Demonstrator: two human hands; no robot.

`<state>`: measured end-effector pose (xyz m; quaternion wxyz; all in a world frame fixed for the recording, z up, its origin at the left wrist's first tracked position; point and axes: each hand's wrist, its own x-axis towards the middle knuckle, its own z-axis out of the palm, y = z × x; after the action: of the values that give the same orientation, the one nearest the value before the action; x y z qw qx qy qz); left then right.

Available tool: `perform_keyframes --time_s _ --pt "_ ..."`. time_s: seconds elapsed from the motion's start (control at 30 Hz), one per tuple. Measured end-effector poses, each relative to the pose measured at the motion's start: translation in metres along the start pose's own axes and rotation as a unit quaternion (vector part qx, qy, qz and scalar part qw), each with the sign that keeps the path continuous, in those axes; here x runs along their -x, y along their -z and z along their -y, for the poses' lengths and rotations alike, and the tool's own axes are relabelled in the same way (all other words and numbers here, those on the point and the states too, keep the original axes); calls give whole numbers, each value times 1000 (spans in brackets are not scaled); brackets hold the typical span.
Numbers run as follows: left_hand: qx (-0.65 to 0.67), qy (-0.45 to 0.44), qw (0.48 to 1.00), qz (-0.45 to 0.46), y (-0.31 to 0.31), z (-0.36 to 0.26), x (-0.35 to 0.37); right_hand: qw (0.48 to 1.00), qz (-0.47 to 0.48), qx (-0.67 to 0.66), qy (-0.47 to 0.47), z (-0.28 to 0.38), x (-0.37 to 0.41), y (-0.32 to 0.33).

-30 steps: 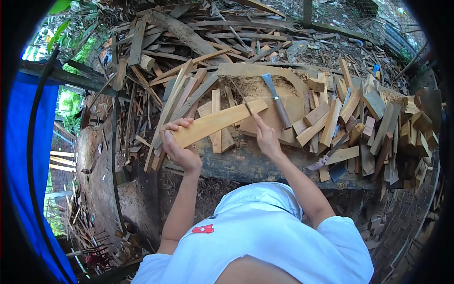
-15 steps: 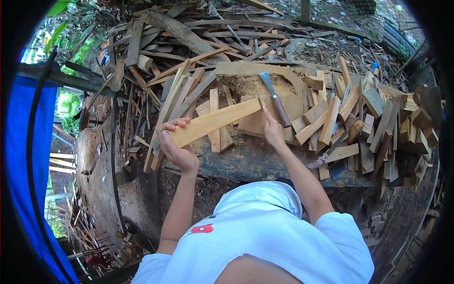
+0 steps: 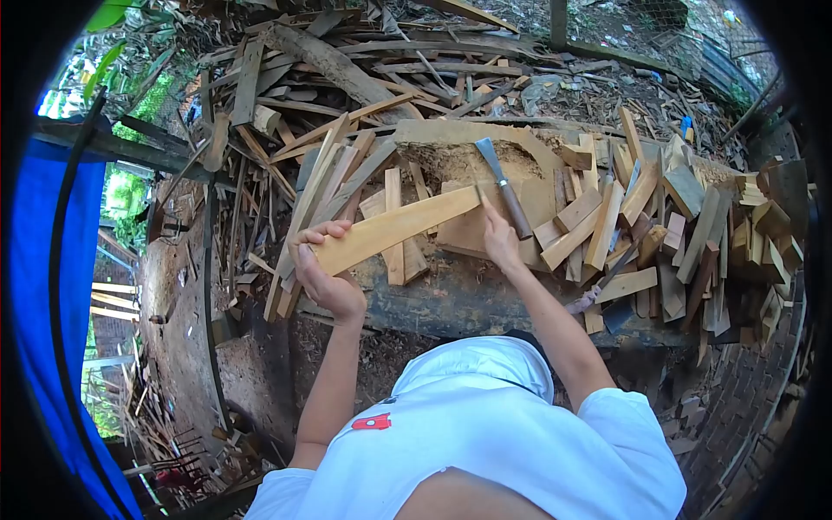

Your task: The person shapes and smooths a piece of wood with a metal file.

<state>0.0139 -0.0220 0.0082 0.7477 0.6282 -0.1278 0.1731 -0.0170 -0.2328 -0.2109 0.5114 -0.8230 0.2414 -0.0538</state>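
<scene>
A long pale wooden board (image 3: 394,227), wide at one end and tapering to the other, is held up at a slant above the bench. My left hand (image 3: 328,270) is closed around its wide lower end, fingers over the top edge. At the narrow upper end, my right hand (image 3: 500,238) grips the tip with its fingers pressed against the end. Just beyond the right hand lies a chisel (image 3: 503,180) with a broad metal blade and a dark wooden handle. It rests on a thick wood block (image 3: 464,230) on the bench.
Short wood offcuts (image 3: 598,230) crowd the bench's right side, with a cloth-wrapped handle (image 3: 585,301) among them. Longer strips (image 3: 316,199) lean at the left. Behind the bench (image 3: 416,303) rises a pile of scrap timber (image 3: 347,74). A blue tarp (image 3: 52,286) hangs far left.
The board and both hands stay nearly in place. The board's narrow tip sits very slightly lower in view than before.
</scene>
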Motion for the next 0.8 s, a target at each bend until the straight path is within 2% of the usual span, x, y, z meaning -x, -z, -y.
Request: perform_keyframes --time_s 0.03,0.13,0.23,0.27,0.37,0.43,0.53,0.63,0.67,0.77,0.8 --pt "0 1 1000 -3 -1 0 0 1000 2 2 0 14 11 0" --pt "3 13 1000 -7 1 -1 0 995 24 -64 78 59 43 8" --pt "17 10 1000 -15 2 2 0 999 14 0 31 30 25 7" --pt "11 11 1000 -13 4 3 -1 1000 17 4 -17 21 16 9" --pt "5 7 1000 -13 3 0 0 1000 3 21 -19 -8 -4 -2" --pt "5 7 1000 -17 -2 1 0 1000 6 15 -21 19 13 3" --pt "3 11 1000 -23 0 0 2 993 24 -81 87 59 49 6" --pt "7 12 1000 -8 0 0 1 995 3 -56 85 34 41 5" --pt "10 11 1000 -5 2 2 1 999 17 -16 33 25 30 7" --pt "7 8 1000 -10 3 0 2 1000 14 24 -8 2 8 3" --pt "3 9 1000 -16 1 1 2 1000 0 3 5 3 9 2"
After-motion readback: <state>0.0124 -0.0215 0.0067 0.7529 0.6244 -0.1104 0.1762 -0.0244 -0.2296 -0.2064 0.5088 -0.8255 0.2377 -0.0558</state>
